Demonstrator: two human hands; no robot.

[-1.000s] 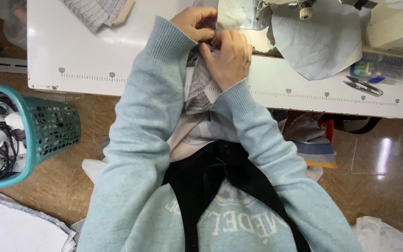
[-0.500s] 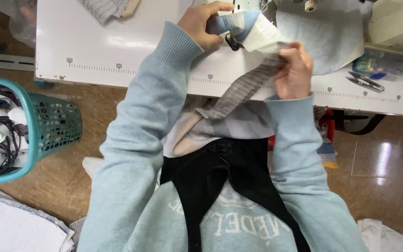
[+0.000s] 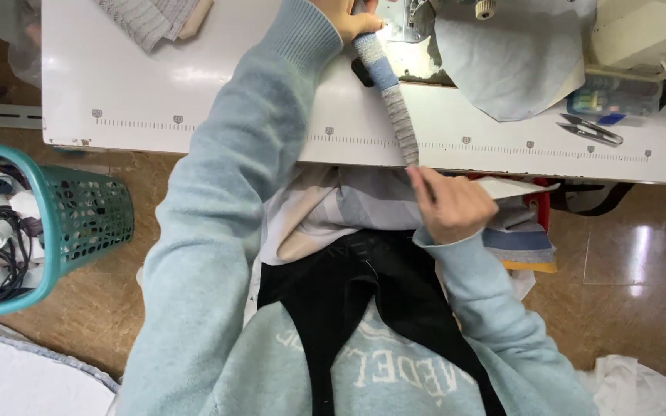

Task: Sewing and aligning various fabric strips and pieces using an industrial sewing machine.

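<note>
Left hand (image 3: 348,19) pinching the top of a grey-and-blue knit strip (image 3: 391,92) on the white table (image 3: 194,100). Right hand (image 3: 449,204), fingers clamped on the strip's lower end, pulling it taut over the table edge.

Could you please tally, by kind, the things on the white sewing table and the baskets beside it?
Fabric strips held taut between the left hand and right hand: 1
Grey-blue fabric pieces: 1
Striped knit pieces: 1
Thread snips: 1
Teal baskets: 1
Total: 5
</note>
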